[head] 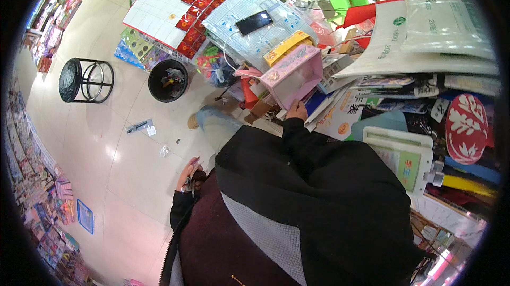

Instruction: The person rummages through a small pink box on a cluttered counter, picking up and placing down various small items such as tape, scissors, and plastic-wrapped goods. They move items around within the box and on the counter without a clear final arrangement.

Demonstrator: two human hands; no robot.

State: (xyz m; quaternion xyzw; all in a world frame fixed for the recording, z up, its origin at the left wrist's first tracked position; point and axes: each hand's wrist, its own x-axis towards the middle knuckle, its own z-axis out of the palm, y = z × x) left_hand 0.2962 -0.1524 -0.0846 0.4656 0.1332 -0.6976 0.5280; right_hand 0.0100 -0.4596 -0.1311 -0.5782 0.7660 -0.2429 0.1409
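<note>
My right hand point(297, 110) is at the near lower edge of a pink open box point(294, 75), its fingers against the rim. The box is tilted, with its pale inside facing me and a decorated panel along its far side. Down at the left, close to my body, my left hand point(186, 175) holds a small dark brown bundle point(199, 176) with shiny bits; its exact kind is unclear. A yellow carton point(287, 48) lies just behind the pink box. Next to it, a smartphone point(254, 22) with a white cable rests on a sheet patterned in blue.
A black waste bin point(168, 81) and a round stool point(70, 80) lying on its side are on the tiled floor, with a packaged item point(139, 126) nearby. Stacked stationery and card holders point(398, 158) crowd the right. A board with red packets point(191, 31) is at the back.
</note>
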